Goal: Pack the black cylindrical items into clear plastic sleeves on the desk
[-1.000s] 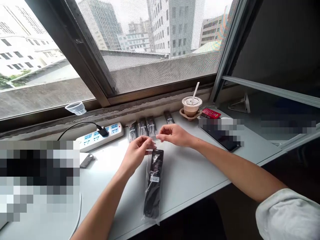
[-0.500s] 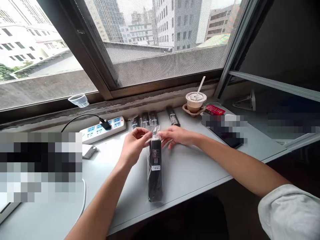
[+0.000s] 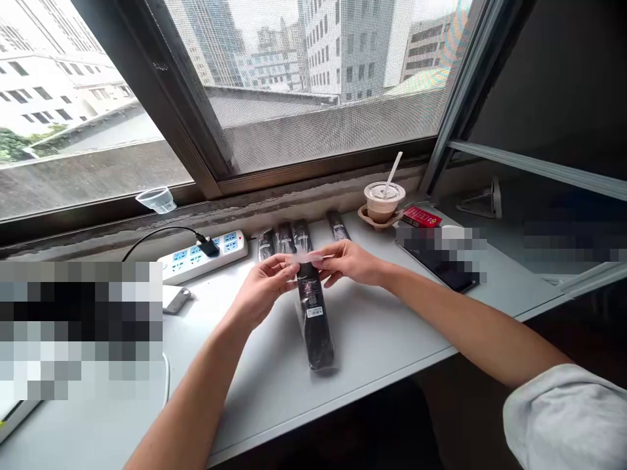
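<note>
A long black packet in a clear plastic bag (image 3: pixel 321 336) slants across the desk in front of me, its printed label and white barcode sticker facing up. What the black item inside is, I cannot tell. My left hand (image 3: pixel 264 284) pinches the left side of the bag's far end between thumb and fingers. On the other side of that end, my right hand (image 3: pixel 353 263) pinches the plastic too. Just beyond my hands lie several similar black packets (image 3: pixel 285 238), and one more packet (image 3: pixel 337 225) is set apart to their right.
A white power strip (image 3: pixel 203 254) with a black plug and cable lies to the left, near a small grey adapter (image 3: pixel 179 300). At the back right are a lidded drink cup (image 3: pixel 385 201), a red box (image 3: pixel 421 216) and a dark phone (image 3: pixel 441 264). A clear plastic cup (image 3: pixel 157 200) sits on the sill.
The near end of the bagged packet has swung right and away from the desk's front edge. Both hands still pinch its far end, where the plastic now looks flattened.
</note>
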`<action>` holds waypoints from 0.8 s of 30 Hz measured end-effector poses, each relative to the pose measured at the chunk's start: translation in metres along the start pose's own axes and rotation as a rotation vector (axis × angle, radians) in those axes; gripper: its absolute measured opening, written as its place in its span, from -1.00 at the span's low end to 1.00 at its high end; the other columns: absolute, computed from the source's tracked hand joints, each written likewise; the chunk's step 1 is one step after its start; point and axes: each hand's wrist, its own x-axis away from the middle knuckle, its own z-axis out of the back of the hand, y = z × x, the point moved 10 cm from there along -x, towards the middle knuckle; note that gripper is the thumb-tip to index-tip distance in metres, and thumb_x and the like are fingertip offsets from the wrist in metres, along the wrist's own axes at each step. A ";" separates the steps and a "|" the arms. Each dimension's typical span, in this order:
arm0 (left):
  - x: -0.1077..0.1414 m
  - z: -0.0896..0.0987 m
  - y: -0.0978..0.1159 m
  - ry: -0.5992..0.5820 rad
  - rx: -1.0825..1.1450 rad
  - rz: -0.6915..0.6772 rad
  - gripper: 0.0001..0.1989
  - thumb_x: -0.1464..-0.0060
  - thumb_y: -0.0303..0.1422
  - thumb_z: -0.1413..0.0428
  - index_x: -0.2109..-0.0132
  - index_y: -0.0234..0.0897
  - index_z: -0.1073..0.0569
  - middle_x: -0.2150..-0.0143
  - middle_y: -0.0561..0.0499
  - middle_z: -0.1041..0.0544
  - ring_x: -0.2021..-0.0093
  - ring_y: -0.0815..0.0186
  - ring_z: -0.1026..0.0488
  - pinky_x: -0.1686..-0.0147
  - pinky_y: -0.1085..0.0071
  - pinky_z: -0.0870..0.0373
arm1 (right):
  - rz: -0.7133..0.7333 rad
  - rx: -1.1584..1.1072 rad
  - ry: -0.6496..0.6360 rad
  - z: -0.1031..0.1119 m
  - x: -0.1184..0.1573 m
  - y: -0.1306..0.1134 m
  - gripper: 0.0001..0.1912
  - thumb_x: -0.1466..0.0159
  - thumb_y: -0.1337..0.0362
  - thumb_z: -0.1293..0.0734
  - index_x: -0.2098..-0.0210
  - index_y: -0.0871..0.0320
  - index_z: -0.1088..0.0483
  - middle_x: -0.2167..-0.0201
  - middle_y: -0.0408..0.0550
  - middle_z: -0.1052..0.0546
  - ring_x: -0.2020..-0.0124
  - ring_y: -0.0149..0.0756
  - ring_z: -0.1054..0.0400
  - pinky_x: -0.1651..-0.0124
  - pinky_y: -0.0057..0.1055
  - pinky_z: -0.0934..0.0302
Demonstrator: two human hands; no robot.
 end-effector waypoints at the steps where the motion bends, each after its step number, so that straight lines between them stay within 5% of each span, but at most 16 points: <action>1: 0.000 0.000 0.002 0.004 -0.001 -0.016 -0.73 -0.02 -0.28 -0.40 0.15 -0.27 -0.60 0.14 -0.05 -0.62 0.14 0.27 -0.54 0.06 0.32 -0.49 | 0.014 -0.021 0.010 0.002 -0.001 0.000 -0.65 -0.23 0.16 -0.51 0.01 0.10 -0.64 0.19 -0.02 -0.69 0.25 -0.27 -0.59 0.23 -0.39 -0.52; 8: 0.003 -0.016 0.002 -0.082 0.020 -0.002 -0.72 -0.17 -0.12 -0.21 0.17 -0.26 -0.52 0.19 -0.04 -0.53 0.20 0.25 -0.49 0.18 0.27 -0.53 | 0.093 -0.074 0.038 0.009 0.002 -0.012 -0.69 -0.23 0.16 -0.46 0.13 0.24 -0.66 0.25 0.05 -0.68 0.19 -0.16 -0.58 0.13 -0.24 -0.54; 17: 0.002 -0.014 -0.002 -0.028 -0.189 -0.062 -0.54 0.01 -0.23 -0.44 0.04 -0.17 -0.42 0.11 0.05 -0.50 0.21 0.35 -0.50 0.30 0.47 -0.43 | 0.123 -0.005 0.138 0.015 0.000 -0.017 -0.68 -0.18 0.21 -0.54 0.09 0.19 -0.61 0.24 -0.01 -0.66 0.18 -0.25 -0.56 0.07 -0.25 -0.53; 22: -0.015 0.003 0.008 0.103 -0.288 -0.071 -0.49 0.05 -0.15 -0.43 0.01 -0.22 -0.48 0.10 -0.01 -0.53 0.29 0.36 -0.51 0.30 0.44 -0.44 | 0.211 -0.012 0.376 0.053 0.002 -0.032 -0.75 -0.26 0.20 -0.45 0.08 0.12 -0.57 -0.03 0.03 -0.59 0.11 -0.23 -0.56 0.26 -0.43 -0.47; 24: -0.034 0.006 0.019 0.164 -0.439 -0.089 -0.48 0.03 -0.12 -0.40 -0.02 -0.26 -0.51 0.09 -0.06 -0.56 0.31 0.35 -0.52 0.33 0.44 -0.43 | 0.220 0.031 0.511 0.075 0.004 -0.033 -0.81 -0.28 0.22 -0.41 0.14 0.14 -0.56 0.05 0.03 -0.60 0.14 -0.23 -0.55 0.35 -0.48 -0.42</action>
